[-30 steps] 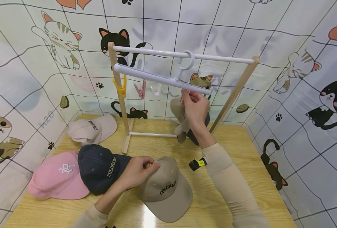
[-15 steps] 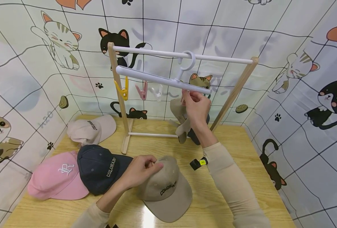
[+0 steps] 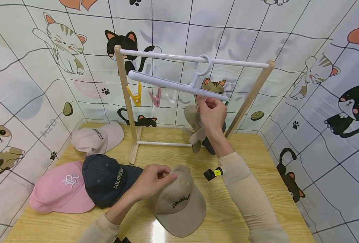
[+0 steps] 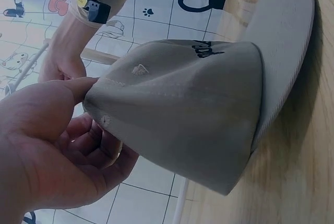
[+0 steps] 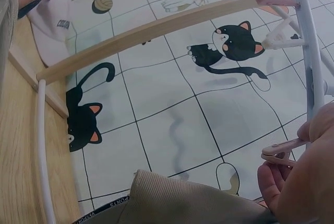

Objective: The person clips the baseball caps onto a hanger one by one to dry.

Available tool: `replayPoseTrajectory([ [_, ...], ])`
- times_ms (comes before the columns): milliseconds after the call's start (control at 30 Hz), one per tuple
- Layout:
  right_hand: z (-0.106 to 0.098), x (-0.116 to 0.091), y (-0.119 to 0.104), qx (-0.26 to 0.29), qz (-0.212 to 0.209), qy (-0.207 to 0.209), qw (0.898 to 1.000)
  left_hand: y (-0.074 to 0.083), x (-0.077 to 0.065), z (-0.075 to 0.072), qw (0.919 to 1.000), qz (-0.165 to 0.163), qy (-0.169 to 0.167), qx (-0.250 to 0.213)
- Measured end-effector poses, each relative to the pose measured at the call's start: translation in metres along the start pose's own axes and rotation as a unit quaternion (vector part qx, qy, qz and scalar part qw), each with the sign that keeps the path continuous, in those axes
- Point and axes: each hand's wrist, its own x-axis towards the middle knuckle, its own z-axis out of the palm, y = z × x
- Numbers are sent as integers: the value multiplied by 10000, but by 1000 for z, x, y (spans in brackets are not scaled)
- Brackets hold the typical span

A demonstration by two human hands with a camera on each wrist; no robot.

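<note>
In the head view my left hand point(image 3: 152, 180) pinches the crown of a khaki baseball cap point(image 3: 180, 202) lettered COLORADO. The left wrist view shows the thumb on the khaki cap point(image 4: 182, 109) top, its brim resting on the table. My right hand point(image 3: 213, 114) is raised under the right end of a pale lilac hanger point(image 3: 164, 81), which hooks over a white rail point(image 3: 237, 62). Thumb and fingers pinch a pink clothespin point(image 5: 284, 151) in the right wrist view. Behind that hand hang a beige cap point(image 3: 193, 116) and something dark navy point(image 3: 209, 146), partly hidden.
Yellow point(image 3: 135, 94), pink point(image 3: 156, 98) and clear clips point(image 3: 172, 99) dangle from the hanger's left half. Wooden posts point(image 3: 249, 99) hold the rail. At left lie a pink cap point(image 3: 60, 189), a navy cap point(image 3: 106, 179) and a pale cap point(image 3: 95, 138).
The hanger and its clips have shifted a little to the right along with my right hand. My left hand has moved slightly right, taking the khaki cap's crown with it.
</note>
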Motion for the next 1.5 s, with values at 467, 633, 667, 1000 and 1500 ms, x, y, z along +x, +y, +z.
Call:
replayPoseTrajectory([
  [467,-10,1,2,-76,-9,-24,10000,28,17,-5,9970,413,654,98],
  [633,-13,2,2,-164,-116,-99,9997,37,28,-10,9912,658,1125,224],
  [667,-13,2,2,-188,-127,-113,9997,38,30,-11,9900,677,1214,239],
  [1000,-17,1,1,-347,-185,-149,9991,57,46,-25,9808,718,1806,178],
  [1500,-19,-5,-3,-659,-559,-53,9962,68,72,-41,9647,670,2453,679],
])
